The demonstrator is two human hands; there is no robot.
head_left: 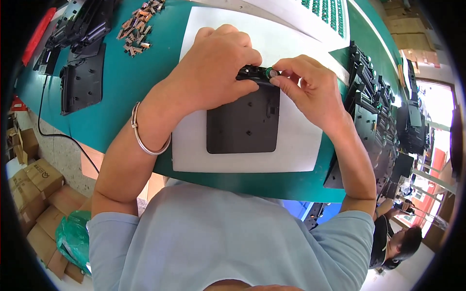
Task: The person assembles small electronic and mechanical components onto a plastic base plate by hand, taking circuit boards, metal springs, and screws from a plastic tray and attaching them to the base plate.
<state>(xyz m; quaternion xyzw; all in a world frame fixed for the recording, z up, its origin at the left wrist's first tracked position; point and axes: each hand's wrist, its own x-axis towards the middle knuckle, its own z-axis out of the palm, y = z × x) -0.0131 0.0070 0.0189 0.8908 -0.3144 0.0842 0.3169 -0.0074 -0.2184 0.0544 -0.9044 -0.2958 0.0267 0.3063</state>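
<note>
A black plastic housing [241, 130] with a flat square plate lies on a white foam sheet [194, 155]. My left hand [218, 65] is closed over its far raised part, fingers on the far side and thumb on the near side. At the right end of that raised part sits a small round part [273, 73] with a green rim and a silvery face. My right hand [310, 89] pinches this round part between thumb and forefinger. Whether it is seated in the housing or only touching it, I cannot tell.
Copper-coloured small parts [138, 26] are heaped at the far left of the green table [131, 72]. More black housings [82, 82] lie at the left, and others [369, 92] line the right edge. A white tray [310, 22] holds rows of green parts. A person [398, 242] sits at the right.
</note>
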